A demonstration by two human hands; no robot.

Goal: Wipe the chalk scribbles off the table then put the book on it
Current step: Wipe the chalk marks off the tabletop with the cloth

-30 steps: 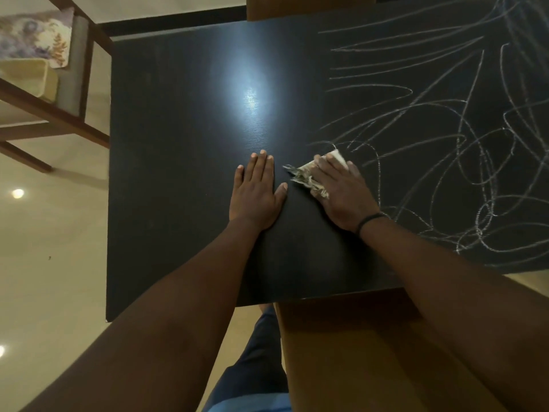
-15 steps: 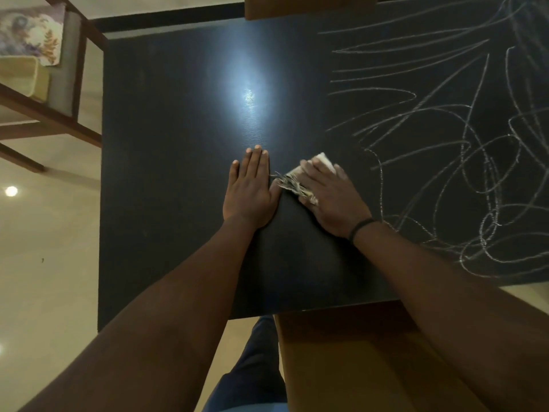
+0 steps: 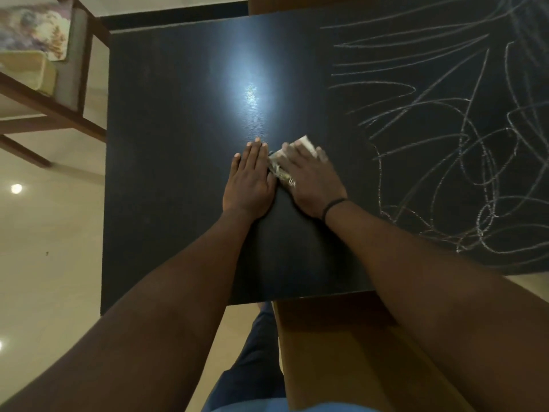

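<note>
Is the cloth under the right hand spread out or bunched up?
Bunched up: the cloth shows as a crumpled wad under the flat right hand.

No legible text, labels or numbers anywhere. Chalk scribbles [image 3: 439,138] on the table [image 3: 178,144] form no letters.

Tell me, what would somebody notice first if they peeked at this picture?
Probably the white chalk scribbles looping all over the right side of the black table. Next, the two hands in the middle: the right hand presses a crumpled cloth flat, and the left hand rests open beside it. A bright light glare shines just beyond them.
</note>
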